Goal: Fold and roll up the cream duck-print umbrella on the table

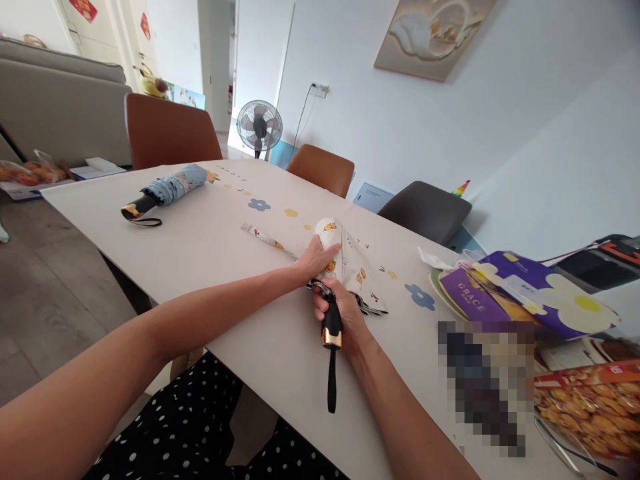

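Observation:
A white folding umbrella (329, 230) with small orange cartoon prints lies on the table, its canopy partly gathered. Its black handle with a gold band (332, 335) points toward me, and a black wrist loop hangs from the end. My right hand (343, 308) is wrapped round the handle's upper part. On the canopy, my left hand (318, 259) presses the cloth, thumb stretched across it; its other fingers are partly hidden. One fold of cloth spreads out to the right, and a narrow strap (267, 239) reaches left. A folded blue umbrella (180, 187) rests at the far left.
The pale table (240, 267) has printed flowers. At its right are a purple box (480, 293), a bag of round snacks (590, 407) and a blurred patch. Chairs (170, 130) stand along the far sides, with a fan (259, 127) behind.

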`<state>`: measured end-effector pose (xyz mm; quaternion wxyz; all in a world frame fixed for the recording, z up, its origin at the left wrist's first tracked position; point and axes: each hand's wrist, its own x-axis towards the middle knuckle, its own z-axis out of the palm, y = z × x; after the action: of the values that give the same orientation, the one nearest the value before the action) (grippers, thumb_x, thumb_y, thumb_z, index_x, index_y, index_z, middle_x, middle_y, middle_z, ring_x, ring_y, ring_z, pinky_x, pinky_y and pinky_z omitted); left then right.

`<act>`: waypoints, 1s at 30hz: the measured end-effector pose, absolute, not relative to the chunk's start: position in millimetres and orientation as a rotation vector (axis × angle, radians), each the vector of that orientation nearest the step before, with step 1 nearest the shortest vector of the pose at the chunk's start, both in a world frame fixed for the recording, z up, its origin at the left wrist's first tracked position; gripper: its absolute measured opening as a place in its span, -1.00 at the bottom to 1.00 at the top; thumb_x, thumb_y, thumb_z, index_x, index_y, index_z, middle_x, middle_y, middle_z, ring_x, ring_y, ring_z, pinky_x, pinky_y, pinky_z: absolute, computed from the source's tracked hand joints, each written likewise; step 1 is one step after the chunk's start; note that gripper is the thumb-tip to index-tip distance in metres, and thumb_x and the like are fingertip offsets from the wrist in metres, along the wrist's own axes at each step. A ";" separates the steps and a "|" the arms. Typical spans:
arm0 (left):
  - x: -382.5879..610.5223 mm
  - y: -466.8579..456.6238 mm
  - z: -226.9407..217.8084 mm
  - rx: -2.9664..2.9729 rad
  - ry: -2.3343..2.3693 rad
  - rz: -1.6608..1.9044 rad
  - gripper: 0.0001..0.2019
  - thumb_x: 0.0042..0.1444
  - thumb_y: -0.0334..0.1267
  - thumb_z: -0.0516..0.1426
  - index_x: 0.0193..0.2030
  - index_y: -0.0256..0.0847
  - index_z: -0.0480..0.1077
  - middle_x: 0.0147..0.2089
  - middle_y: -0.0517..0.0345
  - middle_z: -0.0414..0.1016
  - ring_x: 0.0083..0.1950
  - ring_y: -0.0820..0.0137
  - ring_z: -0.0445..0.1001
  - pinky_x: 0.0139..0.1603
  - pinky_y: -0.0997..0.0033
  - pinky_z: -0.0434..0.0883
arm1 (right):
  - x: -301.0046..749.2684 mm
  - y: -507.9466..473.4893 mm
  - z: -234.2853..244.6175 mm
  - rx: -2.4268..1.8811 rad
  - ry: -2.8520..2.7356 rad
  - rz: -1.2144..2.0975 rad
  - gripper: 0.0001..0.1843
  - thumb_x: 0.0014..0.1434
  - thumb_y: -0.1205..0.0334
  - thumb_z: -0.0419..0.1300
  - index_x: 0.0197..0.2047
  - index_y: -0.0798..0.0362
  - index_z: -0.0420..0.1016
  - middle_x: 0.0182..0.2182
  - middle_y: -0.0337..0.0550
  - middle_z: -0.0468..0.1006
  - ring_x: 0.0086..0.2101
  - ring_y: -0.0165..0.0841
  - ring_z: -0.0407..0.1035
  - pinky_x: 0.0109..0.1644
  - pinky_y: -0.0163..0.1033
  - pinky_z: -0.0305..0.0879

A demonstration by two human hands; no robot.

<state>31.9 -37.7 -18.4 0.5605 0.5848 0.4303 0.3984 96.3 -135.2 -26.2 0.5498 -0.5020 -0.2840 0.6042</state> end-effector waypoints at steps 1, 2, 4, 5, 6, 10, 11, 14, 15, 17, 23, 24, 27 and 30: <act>30.7 -38.3 -18.1 1.329 0.952 0.921 -0.63 -0.03 0.00 0.10 -0.17 -0.20 0.25 -0.13 -0.05 0.44 -0.13 0.26 0.42 -0.14 0.30 0.35 | 97.2 -134.6 -28.0 -1.197 -0.691 1.434 -0.76 -0.01 0.12 0.17 -0.52 0.12 0.32 -0.77 -0.33 0.21 -0.77 -0.55 0.07 -0.74 -0.43 0.06; 29.7 -38.2 -18.0 1.271 0.878 0.902 -0.63 -0.05 0.00 0.13 -0.19 -0.22 0.28 -0.19 -0.04 0.47 -0.20 0.28 0.45 -0.21 0.32 0.38 | 97.8 -134.1 -29.3 -1.207 -0.709 1.443 -0.76 0.00 0.11 0.16 -0.52 0.12 0.32 -0.78 -0.33 0.21 -0.78 -0.54 0.07 -0.74 -0.43 0.06; 27.9 -36.1 -17.9 1.108 0.743 0.855 -0.66 -0.11 -0.06 0.20 -0.27 -0.27 0.33 -0.30 -0.04 0.49 -0.29 0.29 0.47 -0.28 0.34 0.41 | 97.9 -134.1 -29.7 -1.225 -0.750 1.464 -0.74 0.01 0.10 0.14 -0.54 0.12 0.32 -0.80 -0.33 0.21 -0.79 -0.53 0.08 -0.74 -0.42 0.05; 26.9 -34.4 -17.6 1.020 0.696 0.828 -0.66 -0.15 -0.10 0.23 -0.29 -0.30 0.35 -0.33 -0.05 0.49 -0.32 0.28 0.47 -0.29 0.32 0.42 | 97.4 -134.6 -29.0 -1.231 -0.770 1.471 -0.75 0.01 0.10 0.14 -0.54 0.11 0.31 -0.81 -0.33 0.21 -0.79 -0.52 0.08 -0.74 -0.42 0.06; 25.7 -32.6 -16.9 0.940 0.671 0.803 -0.67 -0.18 -0.14 0.25 -0.30 -0.32 0.36 -0.35 -0.06 0.49 -0.33 0.27 0.48 -0.29 0.30 0.43 | 96.7 -135.3 -28.1 -1.237 -0.792 1.472 -0.75 0.01 0.11 0.13 -0.55 0.11 0.30 -0.81 -0.33 0.21 -0.80 -0.52 0.08 -0.74 -0.41 0.06; 18.7 -28.9 -10.0 0.677 0.580 0.702 -0.63 -0.21 -0.29 0.25 -0.21 -0.35 0.36 -0.37 -0.03 0.50 -0.32 0.25 0.50 -0.23 0.24 0.45 | 93.8 -138.3 -26.2 -1.276 -0.879 1.454 -0.73 0.00 0.09 0.14 -0.57 0.11 0.29 -0.83 -0.32 0.21 -0.81 -0.50 0.09 -0.75 -0.39 0.06; 16.8 -29.2 -7.6 0.633 0.559 0.679 -0.64 -0.19 -0.31 0.24 -0.19 -0.35 0.36 -0.37 -0.02 0.51 -0.33 0.25 0.50 -0.23 0.23 0.45 | 92.9 -138.8 -26.7 -1.281 -0.897 1.448 -0.72 0.00 0.08 0.15 -0.57 0.11 0.30 -0.83 -0.33 0.22 -0.81 -0.50 0.09 -0.75 -0.39 0.06; 12.3 -32.4 -1.0 0.562 0.493 0.645 -0.67 -0.15 -0.34 0.18 -0.17 -0.35 0.37 -0.38 -0.01 0.51 -0.34 0.25 0.50 -0.22 0.21 0.45 | 88.4 -139.8 -28.1 -1.260 -0.908 1.414 -0.73 -0.01 0.07 0.18 -0.53 0.11 0.31 -0.82 -0.33 0.23 -0.81 -0.51 0.08 -0.75 -0.39 0.09; 11.3 -33.5 0.6 0.554 0.475 0.647 -0.68 -0.15 -0.34 0.17 -0.17 -0.35 0.37 -0.38 0.00 0.51 -0.35 0.25 0.50 -0.22 0.21 0.45 | 86.4 -140.0 -27.9 -1.255 -0.894 1.398 -0.73 -0.01 0.07 0.19 -0.51 0.10 0.32 -0.82 -0.34 0.23 -0.80 -0.50 0.08 -0.75 -0.38 0.11; 9.9 -35.5 2.8 0.552 0.451 0.655 -0.69 -0.14 -0.34 0.16 -0.18 -0.35 0.38 -0.40 0.01 0.50 -0.37 0.26 0.49 -0.22 0.21 0.45 | 82.1 -140.4 -26.4 -1.263 -0.843 1.353 -0.74 -0.03 0.06 0.21 -0.46 0.10 0.34 -0.79 -0.32 0.27 -0.78 -0.47 0.13 -0.74 -0.36 0.17; 8.3 -37.8 3.4 0.590 0.508 0.646 -0.68 -0.16 -0.23 0.20 -0.23 -0.31 0.38 -0.46 0.05 0.48 -0.43 0.26 0.47 -0.30 0.22 0.45 | 78.9 -142.9 -19.7 -1.252 -0.805 1.346 -0.70 -0.04 0.08 0.24 -0.28 0.10 0.40 -0.57 -0.20 0.47 -0.67 -0.40 0.32 -0.71 -0.33 0.25; 8.4 -37.3 2.8 0.590 0.518 0.636 -0.67 -0.17 -0.21 0.21 -0.23 -0.32 0.37 -0.45 0.04 0.48 -0.42 0.25 0.47 -0.31 0.22 0.45 | 79.6 -143.4 -19.6 -1.269 -0.824 1.383 -0.71 -0.01 0.06 0.21 -0.32 0.12 0.40 -0.65 -0.23 0.42 -0.73 -0.45 0.24 -0.75 -0.37 0.17; 7.8 -32.6 0.7 0.583 0.471 0.663 -0.63 -0.16 -0.23 0.22 -0.17 -0.32 0.36 -0.37 -0.01 0.50 -0.36 0.24 0.49 -0.27 0.21 0.46 | 80.5 -144.3 -20.2 -1.323 -0.848 1.440 -0.70 0.02 0.03 0.16 -0.48 0.13 0.36 -0.83 -0.33 0.23 -0.83 -0.52 0.06 -0.78 -0.41 0.03; 3.7 -21.6 -1.4 0.594 0.460 0.746 -0.61 -0.17 -0.25 0.23 -0.14 -0.31 0.37 -0.33 -0.03 0.51 -0.30 0.22 0.50 -0.22 0.20 0.45 | 78.3 -144.8 -19.3 -1.396 -0.853 1.455 -0.69 0.00 0.05 0.17 -0.56 0.11 0.28 -0.86 -0.34 0.19 -0.83 -0.51 0.05 -0.78 -0.40 0.02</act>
<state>3.7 -21.6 -1.4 0.8631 0.2833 0.2194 0.3559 78.3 -144.8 -19.3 0.4583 -0.5667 -0.3462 0.5907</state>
